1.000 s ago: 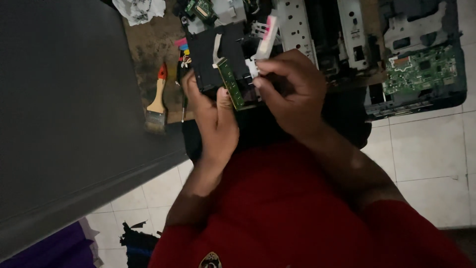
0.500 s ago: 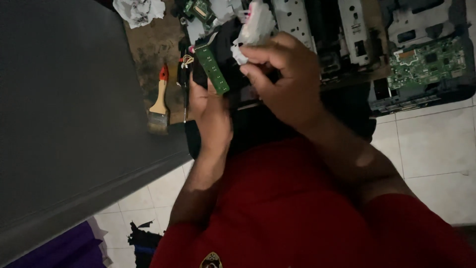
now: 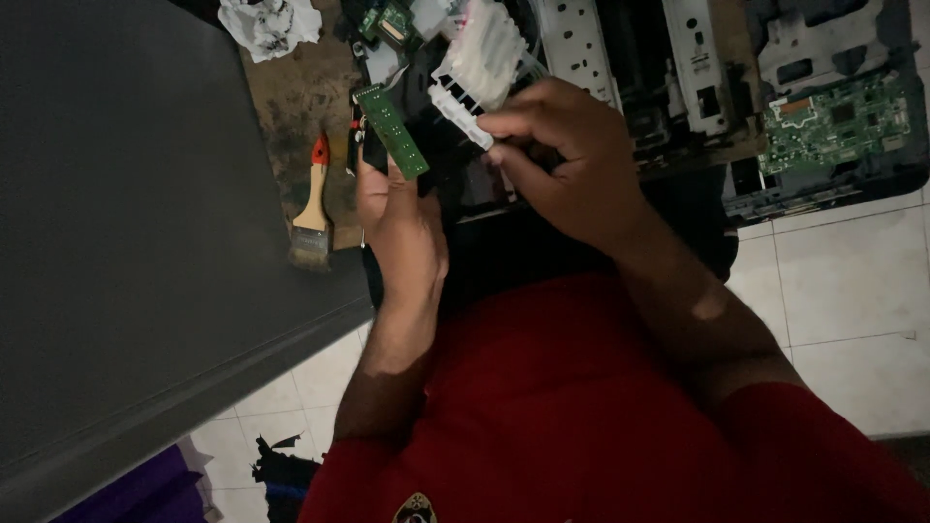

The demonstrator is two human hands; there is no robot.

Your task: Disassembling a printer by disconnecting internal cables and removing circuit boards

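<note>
Nearest to the camera, below both hands, is the person's red shirt (image 3: pixel 581 416), and the two bare forearms rise from it toward the work. The left hand (image 3: pixel 397 218) is closed around a dark plastic part (image 3: pixel 455 165), with its thumb lying beside a narrow green circuit strip (image 3: pixel 390 129) that is fixed on this part and stands tilted. Just to the right of it, the right hand (image 3: pixel 567 160) is closed in a pinch on the lower edge of a white plastic piece (image 3: pixel 475 68) with dark slots, which sticks up above the fingers. Both hands are close together and touch the same dark part.

To the left of the left hand, a paintbrush (image 3: pixel 313 203) with a wooden handle and red tip lies on a stained brown board (image 3: pixel 291 97), and a big grey panel (image 3: pixel 116 223) is further left. Beyond the hands lies an opened machine with white metal rails (image 3: pixel 581 44). Far to the right of the right hand, a green circuit board (image 3: pixel 838 121) sits in a dark housing on the white tiled floor (image 3: pixel 843 281). Above the brush, a crumpled white cloth (image 3: pixel 266 24) rests.
</note>
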